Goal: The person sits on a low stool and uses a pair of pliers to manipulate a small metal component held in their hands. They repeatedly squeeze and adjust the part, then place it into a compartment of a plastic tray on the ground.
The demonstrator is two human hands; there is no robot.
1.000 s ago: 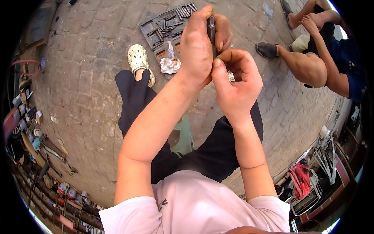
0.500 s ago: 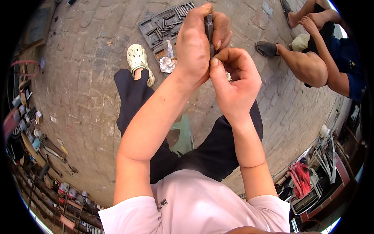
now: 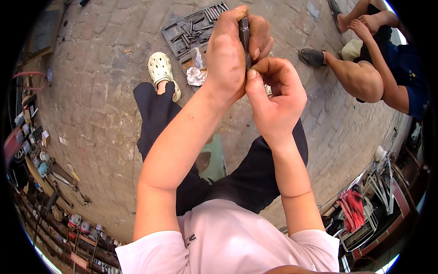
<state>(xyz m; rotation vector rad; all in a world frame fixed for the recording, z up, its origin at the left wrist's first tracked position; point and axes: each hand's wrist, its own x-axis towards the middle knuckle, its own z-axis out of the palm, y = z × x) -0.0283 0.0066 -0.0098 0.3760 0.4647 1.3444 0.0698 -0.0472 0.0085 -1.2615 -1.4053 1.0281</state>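
A slim dark metal tool (image 3: pixel 244 39) stood upright between both raised hands, above the brick floor. The left hand (image 3: pixel 228 55) was clenched around it, fingers wrapped over its top, apparently to steady it. The right hand (image 3: pixel 273 98) pressed in against the left, thumb and fingers pinching at the tool's lower part, likely working something small there; what exactly was hidden. Beyond, a grey tool tray (image 3: pixel 191 32) lay on the floor near a pale clog (image 3: pixel 162 73).
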